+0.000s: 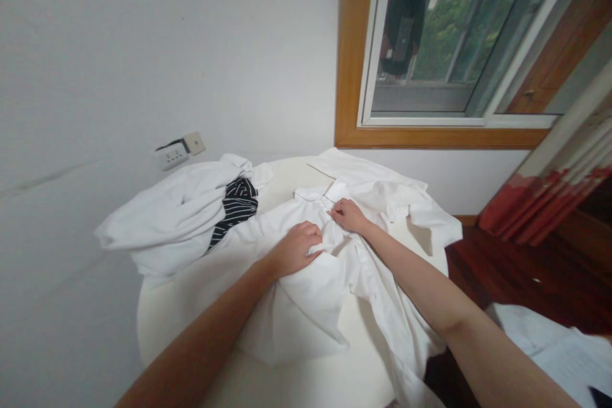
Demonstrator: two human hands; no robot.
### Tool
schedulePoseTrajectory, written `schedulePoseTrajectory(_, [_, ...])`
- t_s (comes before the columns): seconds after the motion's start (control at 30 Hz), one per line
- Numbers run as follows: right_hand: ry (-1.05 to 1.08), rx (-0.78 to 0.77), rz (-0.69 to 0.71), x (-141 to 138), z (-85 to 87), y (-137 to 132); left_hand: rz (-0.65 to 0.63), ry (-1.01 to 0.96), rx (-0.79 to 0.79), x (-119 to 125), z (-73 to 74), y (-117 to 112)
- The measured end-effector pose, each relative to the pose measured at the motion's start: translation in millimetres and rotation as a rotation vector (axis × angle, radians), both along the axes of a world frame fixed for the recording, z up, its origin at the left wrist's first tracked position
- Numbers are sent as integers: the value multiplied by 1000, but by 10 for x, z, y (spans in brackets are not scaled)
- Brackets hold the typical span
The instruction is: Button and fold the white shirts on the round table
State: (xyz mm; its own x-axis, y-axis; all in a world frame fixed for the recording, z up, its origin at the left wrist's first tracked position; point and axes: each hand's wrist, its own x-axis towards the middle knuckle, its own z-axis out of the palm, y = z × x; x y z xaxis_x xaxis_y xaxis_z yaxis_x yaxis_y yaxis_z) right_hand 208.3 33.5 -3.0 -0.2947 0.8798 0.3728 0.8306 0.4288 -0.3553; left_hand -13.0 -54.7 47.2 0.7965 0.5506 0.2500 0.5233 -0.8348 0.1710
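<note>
A white collared shirt (pixel 306 293) lies spread and rumpled over a pale round table (pixel 172 312), its collar toward the wall and one sleeve hanging past the right edge. My left hand (pixel 299 247) is closed on the shirt's front, with the thumb and fingers around a fold of cloth. A little farther up and to the right, my right hand (pixel 349 215) pinches the fabric just below the collar. Its fingertips are close together, and any small detail between them is too small to make out.
Folded white clothes (pixel 176 204) are heaped at the table's left, beside a black-and-white striped cloth (pixel 238 207). A power socket (pixel 172 156) sits on the wall behind. A window (pixel 444 44) and a red-and-cream curtain (pixel 530 197) are at the right. Something white (pixel 554 350) lies at lower right.
</note>
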Motion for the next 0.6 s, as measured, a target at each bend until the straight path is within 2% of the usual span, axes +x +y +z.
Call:
schedulePoseTrajectory(0.2, [-58,-10,-15,-54,13,-57,6,62,48,23,46,-52])
schedulePoseTrajectory(0.37, [-61,-36,-18,-55,41,-83,64,93,-22,31,61,-122])
schedulePoseTrajectory(0.47, [-53,9,-28,-50,55,-109,93,121,-59,24,76,-145])
schedulePoseTrajectory(0.6, [-135,65,43,-52,80,-155,134,119,-113,12,106,-157])
